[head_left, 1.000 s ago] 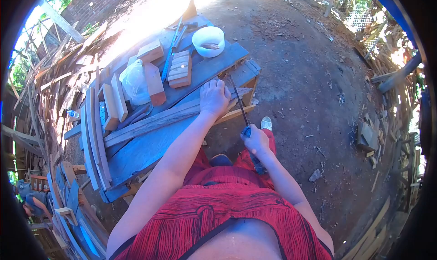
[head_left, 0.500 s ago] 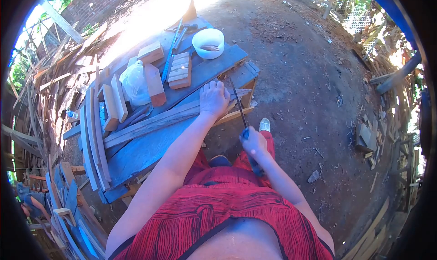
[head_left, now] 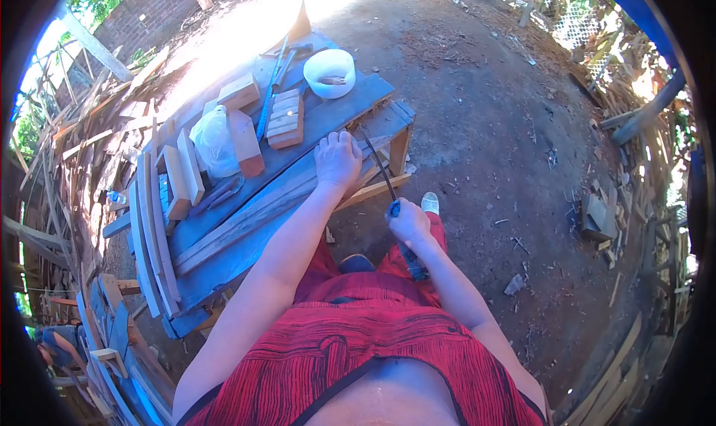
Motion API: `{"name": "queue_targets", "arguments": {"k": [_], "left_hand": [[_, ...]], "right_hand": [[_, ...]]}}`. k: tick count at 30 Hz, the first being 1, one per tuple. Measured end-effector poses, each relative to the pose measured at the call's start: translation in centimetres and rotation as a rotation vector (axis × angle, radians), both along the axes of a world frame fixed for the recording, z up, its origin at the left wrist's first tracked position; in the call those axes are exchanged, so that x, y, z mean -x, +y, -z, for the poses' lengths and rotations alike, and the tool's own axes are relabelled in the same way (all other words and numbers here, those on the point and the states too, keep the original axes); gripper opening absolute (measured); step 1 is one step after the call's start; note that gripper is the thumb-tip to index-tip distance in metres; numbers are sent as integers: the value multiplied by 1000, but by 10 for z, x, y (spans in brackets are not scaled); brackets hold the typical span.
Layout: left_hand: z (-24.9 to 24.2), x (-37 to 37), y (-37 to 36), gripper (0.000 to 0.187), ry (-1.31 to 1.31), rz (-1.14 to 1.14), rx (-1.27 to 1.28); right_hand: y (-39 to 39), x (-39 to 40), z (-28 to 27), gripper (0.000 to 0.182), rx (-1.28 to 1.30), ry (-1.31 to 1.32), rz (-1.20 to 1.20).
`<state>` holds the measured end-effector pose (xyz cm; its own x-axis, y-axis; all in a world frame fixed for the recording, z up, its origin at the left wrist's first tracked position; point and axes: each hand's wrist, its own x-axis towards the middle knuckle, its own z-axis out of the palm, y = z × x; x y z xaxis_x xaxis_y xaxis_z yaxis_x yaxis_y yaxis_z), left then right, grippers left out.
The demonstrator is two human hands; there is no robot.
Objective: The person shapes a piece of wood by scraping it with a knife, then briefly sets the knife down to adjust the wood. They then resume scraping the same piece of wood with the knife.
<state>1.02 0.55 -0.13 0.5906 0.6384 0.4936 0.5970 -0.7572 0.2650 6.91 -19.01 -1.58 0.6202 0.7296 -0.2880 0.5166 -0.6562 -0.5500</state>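
Note:
My left hand point(head_left: 338, 160) presses down on a long wooden strip point(head_left: 246, 228) on the workbench point(head_left: 216, 265), its fingers curled over the strip near the bench's right end. Just right of those fingers, a thin dark handsaw blade point(head_left: 379, 163) lies across the strip. My right hand point(head_left: 409, 222) is wrapped round the saw's blue handle, low beside the bench end. The cut itself is too small to make out.
Farther back on the bench are a white bowl point(head_left: 330, 74), a grooved wooden block point(head_left: 286, 118), a blue ruler-like bar point(head_left: 271, 101), a plastic bag point(head_left: 215, 141) and wooden blocks. Curved strips point(head_left: 149, 232) lie at the left end. Scrap wood point(head_left: 599, 215) sits on the dirt floor.
My right hand has pushed the saw forward, toward the strip. My left hand keeps its place on the strip. The whole view has shifted slightly.

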Motion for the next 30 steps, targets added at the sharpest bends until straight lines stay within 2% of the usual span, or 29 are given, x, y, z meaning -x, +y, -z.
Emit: {"name": "queue_targets", "arguments": {"k": [10,16,19,30], "left_hand": [[0,4,0,14,11,55,0],[3,6,2,14,-16,84,-12],[0,3,1,14,-12,78,1],[-1,5,-4,15,15,52,24]], "right_hand": [[-19,8,-13,33,28,-2,-34],[27,-6,0,36,-86,-16,-23],[32,-10,-1,36,-60,-23,-13],[-39,26,12,35,-5,14,19]]}}
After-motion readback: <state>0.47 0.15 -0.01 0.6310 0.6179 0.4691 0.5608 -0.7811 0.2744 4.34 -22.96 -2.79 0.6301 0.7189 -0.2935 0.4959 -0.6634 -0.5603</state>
